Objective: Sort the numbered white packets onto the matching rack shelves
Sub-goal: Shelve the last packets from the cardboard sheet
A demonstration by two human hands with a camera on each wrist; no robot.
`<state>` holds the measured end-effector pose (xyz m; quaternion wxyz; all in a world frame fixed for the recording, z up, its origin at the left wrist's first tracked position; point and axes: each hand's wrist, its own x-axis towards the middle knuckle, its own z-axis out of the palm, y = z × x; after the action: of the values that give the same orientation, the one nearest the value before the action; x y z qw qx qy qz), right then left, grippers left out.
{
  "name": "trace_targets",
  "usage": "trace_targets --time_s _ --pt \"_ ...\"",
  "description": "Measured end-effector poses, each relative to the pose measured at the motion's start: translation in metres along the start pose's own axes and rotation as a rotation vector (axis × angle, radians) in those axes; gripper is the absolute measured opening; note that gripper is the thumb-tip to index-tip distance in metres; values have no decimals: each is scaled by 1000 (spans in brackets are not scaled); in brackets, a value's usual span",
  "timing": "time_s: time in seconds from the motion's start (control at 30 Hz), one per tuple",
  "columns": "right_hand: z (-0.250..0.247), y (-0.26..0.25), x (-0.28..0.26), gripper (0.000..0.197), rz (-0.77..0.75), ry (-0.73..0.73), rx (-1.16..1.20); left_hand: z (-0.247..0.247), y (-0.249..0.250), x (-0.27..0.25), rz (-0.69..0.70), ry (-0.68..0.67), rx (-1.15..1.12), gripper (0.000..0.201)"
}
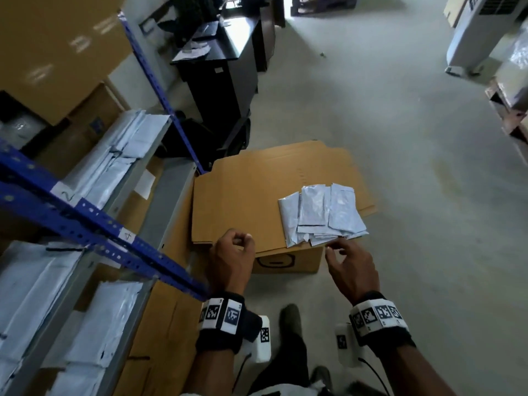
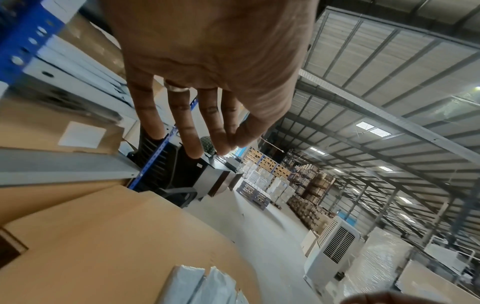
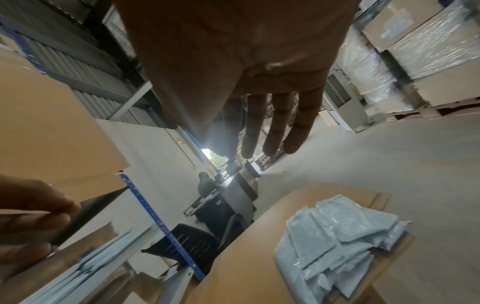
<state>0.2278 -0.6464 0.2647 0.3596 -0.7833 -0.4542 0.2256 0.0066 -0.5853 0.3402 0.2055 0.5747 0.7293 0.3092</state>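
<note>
A loose pile of white packets [image 1: 323, 212] lies on the right part of a closed cardboard box [image 1: 243, 201] on the floor. My right hand [image 1: 335, 248] hovers just at the pile's near edge, fingers relaxed and empty; the right wrist view shows straight fingers [image 3: 298, 131] above the packets [image 3: 337, 236]. My left hand [image 1: 241, 238] hangs over the box's near edge, loosely curled, holding nothing. To the left stands the blue-framed rack [image 1: 94, 224], with labels "2" [image 1: 67, 195] and "4" [image 1: 128, 237] and white packets [image 1: 114, 155] on its shelves.
Brown cartons [image 1: 57, 52] sit on the upper rack shelf. A black chair [image 1: 200, 138] and a black desk [image 1: 228, 67] stand beyond the box. A white cooler unit [image 1: 480, 32] and wrapped pallets [image 1: 511, 90] are at the far right. Grey concrete floor [image 1: 400, 167] surrounds the box.
</note>
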Motion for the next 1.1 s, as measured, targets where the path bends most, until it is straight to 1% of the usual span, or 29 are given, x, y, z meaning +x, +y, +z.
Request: trace_targets --time_s 0.13,0.33,0.47,0.53,0.63,0.8,0.87,0.93,1.0,1.1 --pt "-7 28 27 3 164 5 -13 48 15 30 1 -72 9 12" --pt "-16 53 85 5 299 43 -82 120 42 89 -20 -200 33 10" --pt "-10 68 126 8 376 68 -99 165 54 140 -2 -278 28 4" --pt "-2 74 147 7 394 88 -97 186 56 164 13 -315 46 3" --pt "7 84 173 4 421 64 -121 208 58 187 7 -350 95 10" --pt "23 107 224 11 459 41 -157 246 62 215 -10 -435 130 11" --pt "29 119 248 13 467 3 -146 266 66 224 -20 -452 138 15" --pt "35 129 271 15 491 -26 -133 288 69 228 9 -460 126 16" --pt "41 137 297 15 496 -66 -139 311 72 229 60 -462 119 14" --pt "55 158 336 14 490 -125 -154 347 71 231 43 -475 135 11"
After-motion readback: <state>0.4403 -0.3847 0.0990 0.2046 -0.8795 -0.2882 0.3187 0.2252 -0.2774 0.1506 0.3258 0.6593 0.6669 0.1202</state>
